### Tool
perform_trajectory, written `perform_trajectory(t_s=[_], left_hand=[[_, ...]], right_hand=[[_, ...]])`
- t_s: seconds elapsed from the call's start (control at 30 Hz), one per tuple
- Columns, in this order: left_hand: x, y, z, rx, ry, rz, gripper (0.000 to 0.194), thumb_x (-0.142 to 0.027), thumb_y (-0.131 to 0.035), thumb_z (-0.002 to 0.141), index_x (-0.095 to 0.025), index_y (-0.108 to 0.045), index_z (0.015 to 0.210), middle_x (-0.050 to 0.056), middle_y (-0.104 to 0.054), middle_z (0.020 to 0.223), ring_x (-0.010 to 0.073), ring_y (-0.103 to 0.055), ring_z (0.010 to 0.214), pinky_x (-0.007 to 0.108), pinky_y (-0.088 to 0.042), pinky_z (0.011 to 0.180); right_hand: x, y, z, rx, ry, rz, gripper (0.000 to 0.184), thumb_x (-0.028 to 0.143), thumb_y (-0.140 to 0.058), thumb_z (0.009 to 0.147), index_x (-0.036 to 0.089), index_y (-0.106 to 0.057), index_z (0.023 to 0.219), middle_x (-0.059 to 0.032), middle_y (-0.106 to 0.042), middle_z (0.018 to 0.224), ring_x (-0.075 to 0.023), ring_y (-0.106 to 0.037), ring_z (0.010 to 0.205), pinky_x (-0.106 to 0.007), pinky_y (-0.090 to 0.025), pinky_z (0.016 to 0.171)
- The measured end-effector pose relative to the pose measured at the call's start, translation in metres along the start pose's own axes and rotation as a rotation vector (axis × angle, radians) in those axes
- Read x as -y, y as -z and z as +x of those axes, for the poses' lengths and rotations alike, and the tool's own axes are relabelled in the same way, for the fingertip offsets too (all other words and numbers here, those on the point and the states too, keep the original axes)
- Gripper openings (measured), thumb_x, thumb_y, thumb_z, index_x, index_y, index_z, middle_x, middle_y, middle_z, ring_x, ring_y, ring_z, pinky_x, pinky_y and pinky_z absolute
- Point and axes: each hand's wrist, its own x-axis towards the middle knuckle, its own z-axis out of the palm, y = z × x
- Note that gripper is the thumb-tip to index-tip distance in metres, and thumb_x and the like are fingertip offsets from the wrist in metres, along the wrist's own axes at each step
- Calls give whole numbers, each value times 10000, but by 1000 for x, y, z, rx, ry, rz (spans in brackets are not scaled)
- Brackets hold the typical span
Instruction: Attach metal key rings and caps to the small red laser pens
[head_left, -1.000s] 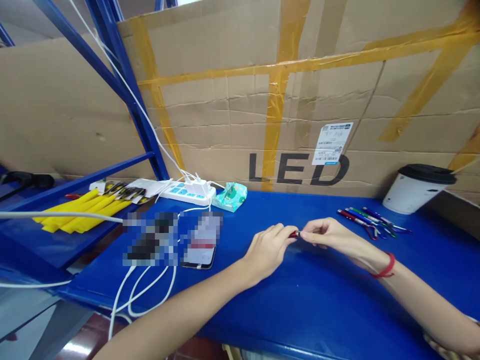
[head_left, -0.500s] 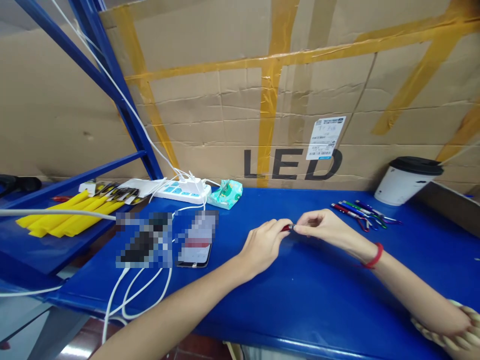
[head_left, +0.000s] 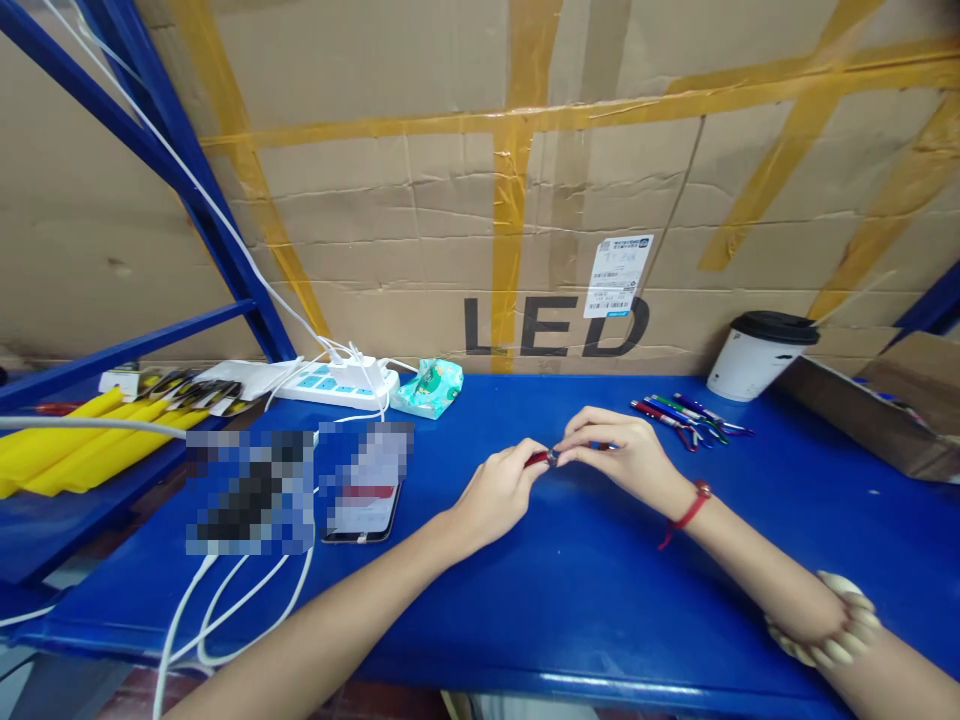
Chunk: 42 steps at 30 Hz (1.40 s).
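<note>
Over the tabletop (head_left: 622,590), left hand (head_left: 495,490) has its grip clamped on a red pen-like piece (head_left: 535,459); right hand (head_left: 626,460) pinches its metal end (head_left: 553,457). Handling looks unfinished; can't tell if that end's loose. Farther: several pens (head_left: 686,420), no hand on them.

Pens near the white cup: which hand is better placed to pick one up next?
Probably the right: the right hand is nearer the pens, while the left hand grips a red item farther away. The right also pinches that item's end, so it would likely need freeing first.
</note>
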Motion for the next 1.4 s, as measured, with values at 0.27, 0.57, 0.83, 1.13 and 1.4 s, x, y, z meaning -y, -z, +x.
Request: perform_trajectory(t_s=[0.27, 0.57, 0.83, 1.13, 1.4], left_hand=[[3, 3, -5, 86, -51, 68, 132, -226, -377, 902, -192, -467, 993, 46, -623, 977, 177, -600, 881, 259, -445, 726], [4, 2, -5, 13, -106, 169, 94, -199, -404, 889, -185, -468, 956, 66, -608, 1050, 183, -582, 980, 278, -467, 812], [2, 4, -3, 40, -95, 190, 181, -209, -368, 898, -195, -490, 1032, 62, -612, 985, 189, -582, 916, 289, -457, 775], [2, -1, 0, -3, 25, 44, 191, -245, -372, 886, -215, -490, 1033, 13, -588, 759, 152, -568, 683, 248, -429, 643], [6, -5, 4, -28, 31, -132, 206, -246, -336, 895, -194, -486, 1026, -25, -503, 646, 102, -493, 594, 204, -380, 590]], right_hand=[[6, -3, 1, 137, -241, 37, 308, 482, -587, 757, 211, -697, 662, -27, -644, 737, -131, -573, 638, -233, -423, 587], [-1, -12, -1, 233, -532, 205, 303, 457, -601, 702, 171, -702, 711, -35, -660, 679, -158, -576, 623, -248, -431, 569], [-3, -12, 1, 257, -621, 324, 348, 479, -640, 669, 137, -697, 701, -49, -662, 652, -151, -563, 594, -236, -419, 536], [-1, -6, 5, 205, -597, 193, 424, 561, -624, 656, 141, -684, 678, -44, -653, 608, -150, -552, 553, -231, -393, 494], [-12, 27, 5, 198, -561, -482, 329, 551, -624, 675, 244, -701, 767, -14, -697, 747, -192, -637, 706, -235, -390, 510]])
